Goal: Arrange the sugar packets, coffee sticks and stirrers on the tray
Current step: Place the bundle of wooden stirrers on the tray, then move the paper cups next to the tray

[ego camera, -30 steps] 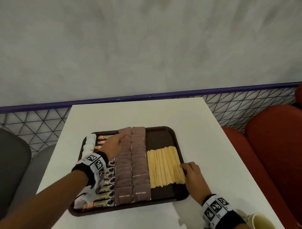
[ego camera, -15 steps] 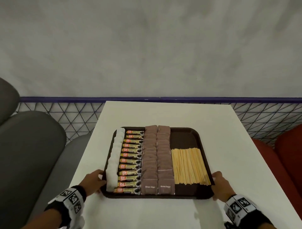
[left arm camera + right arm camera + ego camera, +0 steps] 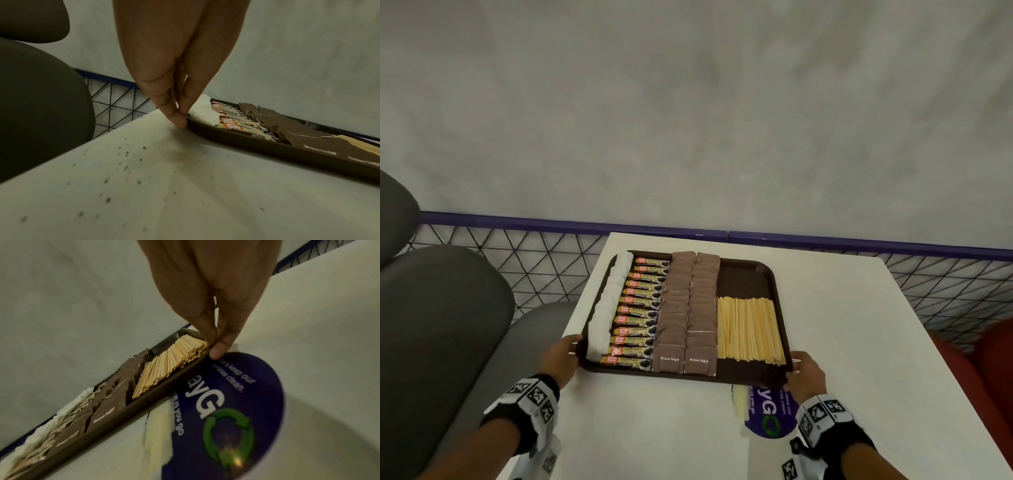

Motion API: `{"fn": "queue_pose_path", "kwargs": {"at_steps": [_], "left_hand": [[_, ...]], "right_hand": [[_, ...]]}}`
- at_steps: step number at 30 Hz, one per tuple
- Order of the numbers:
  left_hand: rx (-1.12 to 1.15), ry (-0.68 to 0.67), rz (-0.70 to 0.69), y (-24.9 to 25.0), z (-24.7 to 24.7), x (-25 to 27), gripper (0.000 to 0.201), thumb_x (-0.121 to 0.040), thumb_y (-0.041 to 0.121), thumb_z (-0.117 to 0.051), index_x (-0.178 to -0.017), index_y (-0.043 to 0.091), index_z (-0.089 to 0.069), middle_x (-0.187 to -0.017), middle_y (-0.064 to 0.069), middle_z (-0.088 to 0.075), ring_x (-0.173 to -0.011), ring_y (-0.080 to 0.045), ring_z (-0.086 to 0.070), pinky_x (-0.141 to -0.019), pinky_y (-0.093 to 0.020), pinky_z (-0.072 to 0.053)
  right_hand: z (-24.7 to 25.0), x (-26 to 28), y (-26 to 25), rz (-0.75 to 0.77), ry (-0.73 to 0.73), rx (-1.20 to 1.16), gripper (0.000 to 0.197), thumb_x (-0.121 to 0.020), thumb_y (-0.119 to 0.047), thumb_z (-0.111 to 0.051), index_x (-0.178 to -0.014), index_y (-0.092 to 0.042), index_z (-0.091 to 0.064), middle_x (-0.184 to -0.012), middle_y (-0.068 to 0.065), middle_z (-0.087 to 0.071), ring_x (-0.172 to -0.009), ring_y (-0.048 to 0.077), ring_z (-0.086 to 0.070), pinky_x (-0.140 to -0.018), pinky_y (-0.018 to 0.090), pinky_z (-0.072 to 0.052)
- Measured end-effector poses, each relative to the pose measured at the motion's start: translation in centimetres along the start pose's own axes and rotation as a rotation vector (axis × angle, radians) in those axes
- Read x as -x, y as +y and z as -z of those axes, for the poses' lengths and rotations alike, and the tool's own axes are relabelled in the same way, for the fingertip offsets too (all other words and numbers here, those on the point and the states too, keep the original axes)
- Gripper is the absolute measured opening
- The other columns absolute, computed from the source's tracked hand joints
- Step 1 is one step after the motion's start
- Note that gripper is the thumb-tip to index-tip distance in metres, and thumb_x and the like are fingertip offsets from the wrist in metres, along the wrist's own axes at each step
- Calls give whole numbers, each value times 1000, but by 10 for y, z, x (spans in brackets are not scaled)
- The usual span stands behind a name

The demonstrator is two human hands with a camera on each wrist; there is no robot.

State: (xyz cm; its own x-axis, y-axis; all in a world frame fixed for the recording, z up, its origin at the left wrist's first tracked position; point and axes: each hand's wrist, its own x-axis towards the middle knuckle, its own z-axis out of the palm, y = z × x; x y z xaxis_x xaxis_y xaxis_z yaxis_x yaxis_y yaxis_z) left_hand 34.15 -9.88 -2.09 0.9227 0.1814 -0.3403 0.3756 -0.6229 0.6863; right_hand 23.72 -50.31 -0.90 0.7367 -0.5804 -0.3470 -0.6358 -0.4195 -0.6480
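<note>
Tray on table, pinched at both near corners by left hand and right hand; stiff and light, but loose stirrers and packets likely to slide, so best kept level

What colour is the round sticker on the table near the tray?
Dark blue sticker with white lettering and green arrows, clearest from the right wrist.
</note>
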Motion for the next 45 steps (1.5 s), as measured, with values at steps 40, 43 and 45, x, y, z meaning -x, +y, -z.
{"fn": "queue_pose_path", "kwargs": {"at_steps": [40,43,45], "left_hand": [[-521,-711,-1136,220,-236,237,70,-93,38,-49,-147,38,-4,-157,-4,-10,-143,-26,-10,-115,-36,-14],[-593,-873,-1238,229,-276,296,68,-93,38,-50,-147,40,-9,-157,-7,-10,-142,-28,-12,-114,-38,-19],[-670,-950,-1308,227,-294,328,66,-93,37,-50,-147,40,-13,-156,-10,-10,-141,-29,-13,-113,-40,-20]], "right_hand": [[227,138,140,-284,111,478,99,-70,-56,-69,-145,-26,-12,-150,5,-19,-139,29,-19,-112,45,-18],[250,165,171,-421,25,475,112,-65,-61,-71,-147,-26,-3,-151,9,-14,-139,34,-18,-112,48,-22],[254,178,189,-474,-102,497,131,-50,-70,-73,-146,-24,3,-150,13,-14,-138,37,-21,-112,49,-24]]}}
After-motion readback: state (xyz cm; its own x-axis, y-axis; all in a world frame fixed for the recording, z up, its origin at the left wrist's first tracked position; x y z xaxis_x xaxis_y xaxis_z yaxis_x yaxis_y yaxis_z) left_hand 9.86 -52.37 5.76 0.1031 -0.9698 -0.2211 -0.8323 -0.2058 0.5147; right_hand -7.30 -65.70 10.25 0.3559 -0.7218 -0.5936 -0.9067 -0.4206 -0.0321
